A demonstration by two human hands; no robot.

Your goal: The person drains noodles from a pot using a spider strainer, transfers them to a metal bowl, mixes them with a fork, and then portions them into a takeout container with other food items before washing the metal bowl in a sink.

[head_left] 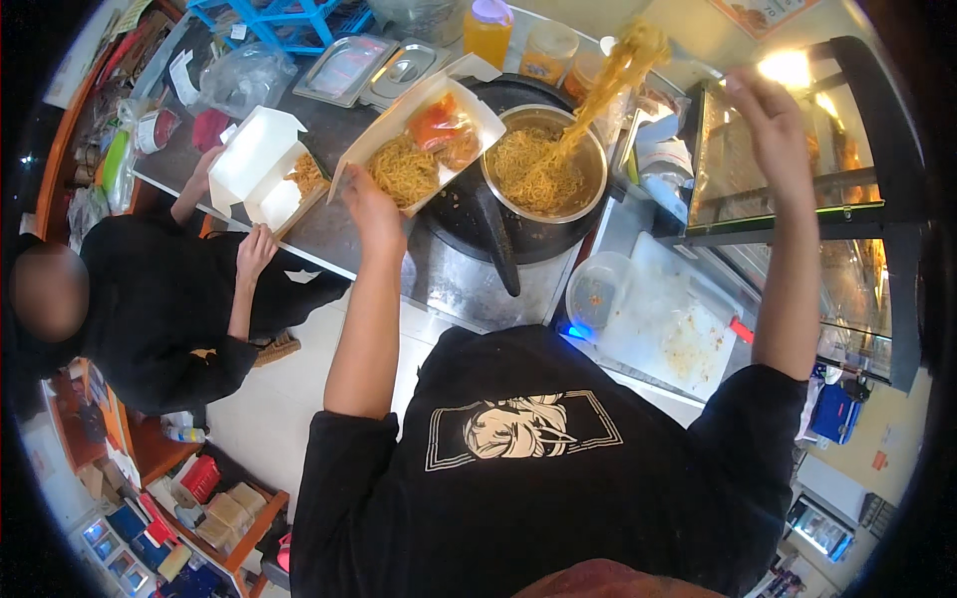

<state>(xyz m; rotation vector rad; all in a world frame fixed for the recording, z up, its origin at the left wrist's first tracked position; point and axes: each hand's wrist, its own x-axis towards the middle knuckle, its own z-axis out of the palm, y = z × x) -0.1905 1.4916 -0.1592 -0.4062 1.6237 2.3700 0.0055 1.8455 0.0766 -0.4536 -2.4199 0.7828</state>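
My left hand (pixel 373 209) grips the near side of an open white takeaway box (pixel 480 68). Inside it lie noodles (pixel 402 171) and a clear bag of something red and orange (pixel 441 125). Raised at the upper right, my right hand (pixel 763 122) is closed on a slim silver utensil (pixel 706 67); noodles hide its head. A long clump of noodles (pixel 610 90) hangs from it down into a metal pot (pixel 601 159). More noodles (pixel 538 171) fill the pot, which stands on a round black base (pixel 523 244), right beside the box.
A co-worker in black (pixel 164 309) at the left holds another open white box (pixel 244 149) with food. A glass display case (pixel 788 149) stands right; a white cutting board (pixel 663 319) and clear tub (pixel 596 289) lie nearer. Black handle (pixel 495 239) juts toward me. Lidded metal trays (pixel 399 72) sit behind.
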